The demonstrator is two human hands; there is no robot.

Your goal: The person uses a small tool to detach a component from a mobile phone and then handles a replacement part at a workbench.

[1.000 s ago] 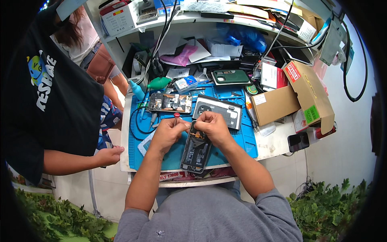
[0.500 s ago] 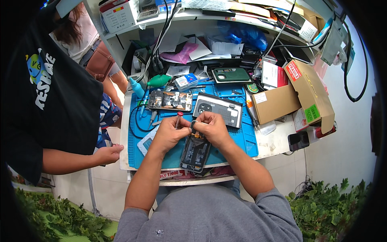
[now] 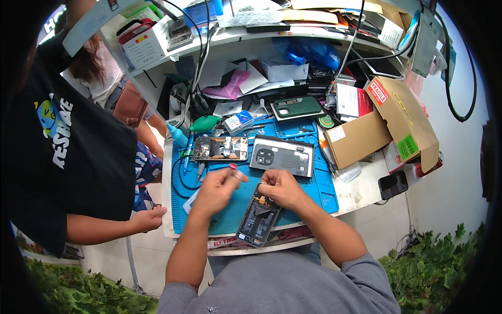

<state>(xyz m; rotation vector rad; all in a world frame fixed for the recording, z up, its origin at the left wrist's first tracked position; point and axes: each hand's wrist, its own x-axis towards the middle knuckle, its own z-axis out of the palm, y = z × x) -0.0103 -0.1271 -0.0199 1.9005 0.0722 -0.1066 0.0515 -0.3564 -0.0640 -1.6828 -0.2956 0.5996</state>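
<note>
My left hand (image 3: 217,192) is closed around a small screwdriver (image 3: 232,166) with a red cap; motion smears the fingers. My right hand (image 3: 285,189) is pinched at the upper end of an opened phone (image 3: 259,219), over a thin curved piece too small to name. That phone lies tilted at the blue mat's (image 3: 222,222) front edge, its dark inside facing up. Behind the hands, a second opened phone (image 3: 220,148) shows its inner parts. To its right lies a phone back panel (image 3: 282,157) with a camera cluster.
A green phone case (image 3: 295,108), a green air blower (image 3: 204,123) and a light-blue bottle (image 3: 177,135) stand behind. Cardboard boxes (image 3: 358,137) and a dark phone (image 3: 393,186) are at the right. Another person's hand (image 3: 149,218) rests near the table's left edge.
My hands have drawn apart; the left has moved off leftward with the screwdriver. The opened phone sits slightly nearer me and more tilted. The whole view has shifted a little.
</note>
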